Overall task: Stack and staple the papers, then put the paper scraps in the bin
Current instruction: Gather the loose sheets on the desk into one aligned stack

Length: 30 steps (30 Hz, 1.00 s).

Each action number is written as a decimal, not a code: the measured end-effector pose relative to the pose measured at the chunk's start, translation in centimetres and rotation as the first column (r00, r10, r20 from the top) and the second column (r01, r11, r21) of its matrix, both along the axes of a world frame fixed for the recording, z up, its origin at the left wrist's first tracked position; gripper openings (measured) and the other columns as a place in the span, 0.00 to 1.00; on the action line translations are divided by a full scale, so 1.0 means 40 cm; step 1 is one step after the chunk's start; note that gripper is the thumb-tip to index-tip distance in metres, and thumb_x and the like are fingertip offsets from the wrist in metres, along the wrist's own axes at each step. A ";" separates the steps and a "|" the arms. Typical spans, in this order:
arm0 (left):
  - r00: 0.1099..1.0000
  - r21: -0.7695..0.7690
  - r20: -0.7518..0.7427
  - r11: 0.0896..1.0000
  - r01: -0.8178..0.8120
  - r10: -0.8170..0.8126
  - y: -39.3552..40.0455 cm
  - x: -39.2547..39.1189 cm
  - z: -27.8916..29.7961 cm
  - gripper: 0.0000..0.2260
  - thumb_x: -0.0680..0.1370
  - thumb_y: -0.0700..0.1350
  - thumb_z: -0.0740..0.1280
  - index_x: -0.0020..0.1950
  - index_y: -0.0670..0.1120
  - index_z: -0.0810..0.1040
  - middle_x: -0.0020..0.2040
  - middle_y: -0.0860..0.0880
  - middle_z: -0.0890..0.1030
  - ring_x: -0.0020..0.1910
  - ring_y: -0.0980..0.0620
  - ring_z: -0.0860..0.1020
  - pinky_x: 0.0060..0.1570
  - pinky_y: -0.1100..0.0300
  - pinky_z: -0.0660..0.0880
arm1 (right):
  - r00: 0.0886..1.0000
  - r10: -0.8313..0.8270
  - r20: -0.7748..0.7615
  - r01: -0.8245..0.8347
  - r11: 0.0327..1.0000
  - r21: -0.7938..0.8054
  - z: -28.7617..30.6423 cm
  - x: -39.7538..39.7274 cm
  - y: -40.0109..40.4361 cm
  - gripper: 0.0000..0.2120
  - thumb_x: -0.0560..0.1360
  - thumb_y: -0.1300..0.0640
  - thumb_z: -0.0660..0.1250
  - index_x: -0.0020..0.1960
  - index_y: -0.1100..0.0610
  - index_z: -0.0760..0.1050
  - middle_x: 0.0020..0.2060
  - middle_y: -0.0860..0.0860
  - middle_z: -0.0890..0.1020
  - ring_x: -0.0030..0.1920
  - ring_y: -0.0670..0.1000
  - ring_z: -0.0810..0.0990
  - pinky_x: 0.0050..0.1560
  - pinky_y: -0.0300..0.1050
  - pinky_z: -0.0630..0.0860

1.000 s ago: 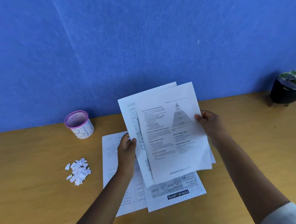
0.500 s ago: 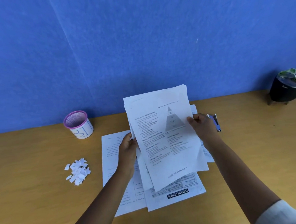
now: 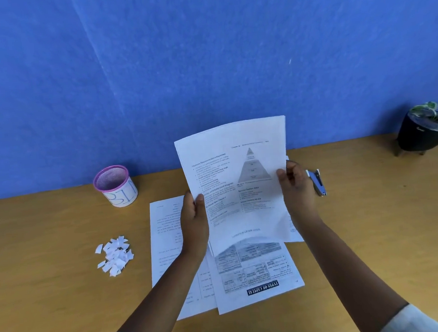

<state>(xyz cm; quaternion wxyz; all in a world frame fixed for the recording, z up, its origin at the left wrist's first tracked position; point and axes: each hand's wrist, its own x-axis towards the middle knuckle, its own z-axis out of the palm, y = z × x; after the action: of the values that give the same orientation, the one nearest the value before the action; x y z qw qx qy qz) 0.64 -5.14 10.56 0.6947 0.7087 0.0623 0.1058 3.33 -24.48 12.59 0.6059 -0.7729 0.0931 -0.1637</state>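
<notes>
Both hands hold a small stack of printed papers (image 3: 235,180) upright above the desk, its bottom edge curling onto the sheets below. My left hand (image 3: 194,220) pinches the stack's left edge and my right hand (image 3: 295,187) grips its right edge. Two more printed sheets (image 3: 255,274) lie flat on the desk under the stack, overlapping each other. A blue stapler (image 3: 317,182) rests on the desk just right of my right hand. A heap of white paper scraps (image 3: 115,255) sits on the left. The pink-rimmed mesh bin (image 3: 115,185) stands at the back left.
The wooden desk (image 3: 53,291) runs up to a blue wall. A black pot with a green plant (image 3: 424,131) stands at the far right by the wall. Another sheet's edge (image 3: 295,231) shows under my right wrist.
The fanned sheets have been drawn together into one aligned stack and turned more upright. The stapler, hidden a second ago, now shows beside my right hand.
</notes>
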 end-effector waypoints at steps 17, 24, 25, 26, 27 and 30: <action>0.965 0.161 -0.013 0.953 -0.255 0.261 0.077 -0.005 -0.079 0.09 0.80 0.39 0.56 0.49 0.47 0.76 0.41 0.52 0.78 0.38 0.61 0.76 0.35 0.71 0.70 | 0.955 0.170 -0.243 -0.218 0.958 -0.185 -0.122 -0.038 -0.060 0.17 0.74 0.61 0.68 0.62 0.57 0.71 0.55 0.49 0.77 0.53 0.46 0.77 0.53 0.38 0.72; 0.930 0.236 -0.143 0.924 -0.299 0.338 0.150 -0.032 -0.157 0.08 0.79 0.38 0.55 0.44 0.40 0.72 0.37 0.42 0.76 0.36 0.48 0.72 0.38 0.54 0.66 | 0.691 -0.135 -0.710 -0.500 0.620 -0.604 -0.222 -0.094 -0.172 0.34 0.71 0.49 0.71 0.72 0.54 0.60 0.70 0.56 0.64 0.68 0.60 0.64 0.64 0.54 0.69; 0.925 0.240 -0.153 0.921 -0.305 0.346 0.153 -0.035 -0.164 0.08 0.79 0.37 0.55 0.44 0.40 0.72 0.37 0.40 0.75 0.37 0.47 0.71 0.38 0.53 0.65 | 0.692 -0.150 -0.706 -0.497 0.611 -0.617 -0.234 -0.103 -0.173 0.36 0.71 0.47 0.71 0.73 0.54 0.59 0.71 0.54 0.63 0.69 0.59 0.64 0.64 0.54 0.70; 0.921 0.242 -0.162 0.919 -0.312 0.355 0.155 -0.037 -0.170 0.08 0.79 0.37 0.55 0.43 0.41 0.71 0.37 0.41 0.74 0.38 0.47 0.71 0.38 0.53 0.65 | 0.702 -0.153 -0.696 -0.485 0.613 -0.624 -0.245 -0.112 -0.173 0.37 0.71 0.46 0.70 0.74 0.53 0.58 0.72 0.52 0.62 0.69 0.58 0.63 0.63 0.54 0.70; 0.917 0.240 -0.169 0.917 -0.318 0.362 0.157 -0.038 -0.172 0.08 0.79 0.37 0.55 0.43 0.41 0.71 0.37 0.42 0.74 0.39 0.47 0.71 0.39 0.53 0.65 | 0.719 -0.151 -0.679 -0.471 0.612 -0.635 -0.254 -0.120 -0.173 0.36 0.71 0.45 0.70 0.74 0.51 0.58 0.73 0.49 0.62 0.70 0.56 0.62 0.63 0.53 0.70; 0.909 0.241 -0.186 0.914 -0.327 0.374 0.160 -0.037 -0.174 0.07 0.79 0.37 0.55 0.44 0.42 0.71 0.36 0.46 0.74 0.40 0.46 0.72 0.40 0.53 0.67 | 0.784 -0.166 -0.598 -0.435 0.541 -0.720 -0.269 -0.138 -0.175 0.31 0.72 0.43 0.67 0.72 0.43 0.61 0.73 0.42 0.64 0.70 0.50 0.64 0.63 0.48 0.69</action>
<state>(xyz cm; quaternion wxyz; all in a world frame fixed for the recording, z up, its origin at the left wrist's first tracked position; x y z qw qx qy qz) -0.83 1.25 3.60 0.5760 0.7607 0.2572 0.1530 -2.21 -31.47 1.83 0.1146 -0.9781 0.1279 0.1177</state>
